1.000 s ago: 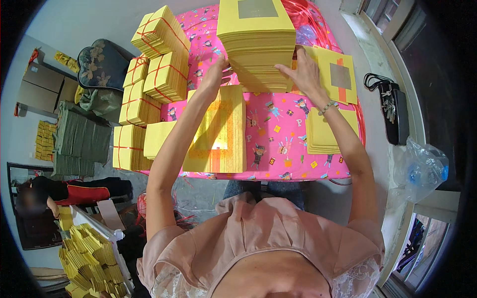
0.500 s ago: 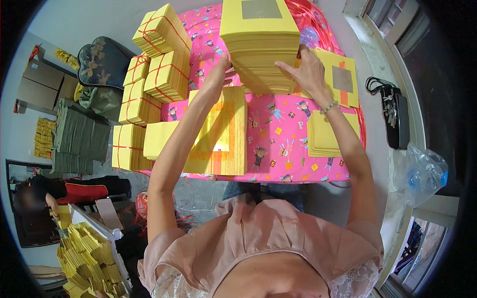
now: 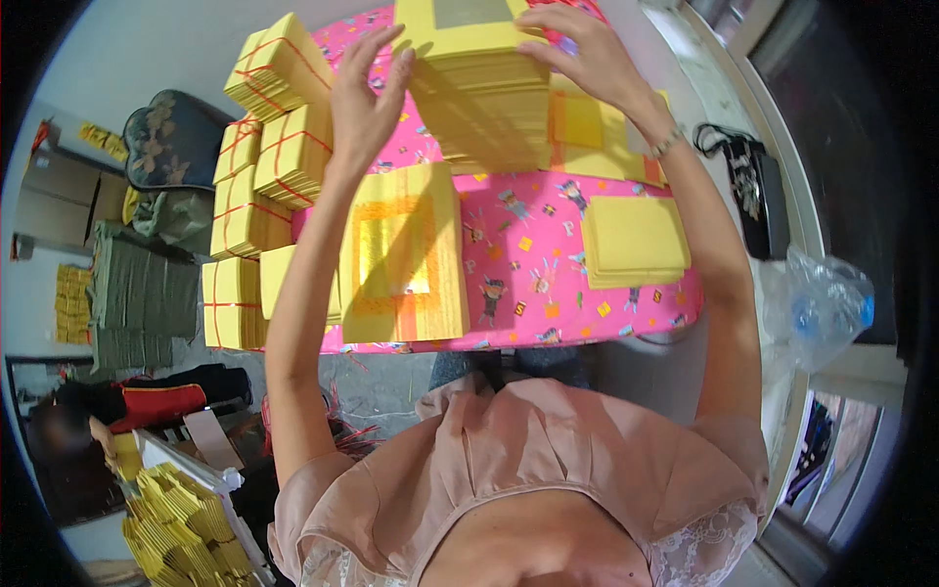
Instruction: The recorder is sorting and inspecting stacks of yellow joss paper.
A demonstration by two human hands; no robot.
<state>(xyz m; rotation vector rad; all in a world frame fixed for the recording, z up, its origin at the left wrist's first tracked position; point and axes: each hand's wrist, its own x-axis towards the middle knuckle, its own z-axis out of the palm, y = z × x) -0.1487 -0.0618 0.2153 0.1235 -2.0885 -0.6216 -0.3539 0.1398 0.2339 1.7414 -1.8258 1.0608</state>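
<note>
On the pink-covered table (image 3: 509,254), the tall yellow paper stack (image 3: 489,108) rises toward the far edge, its long axis upright, its grey-patched face turned up. Red-tied bundles (image 3: 293,152) line the left edge, a gold-patterned stack (image 3: 401,284) stands between the tall one and the near edge, and a low yellow pile (image 3: 636,235) lies toward the near right corner. The left hand (image 3: 364,103) and right hand (image 3: 594,61) flank the tall stack's top, fingers spread wide, though whether they press it I can't tell.
</note>
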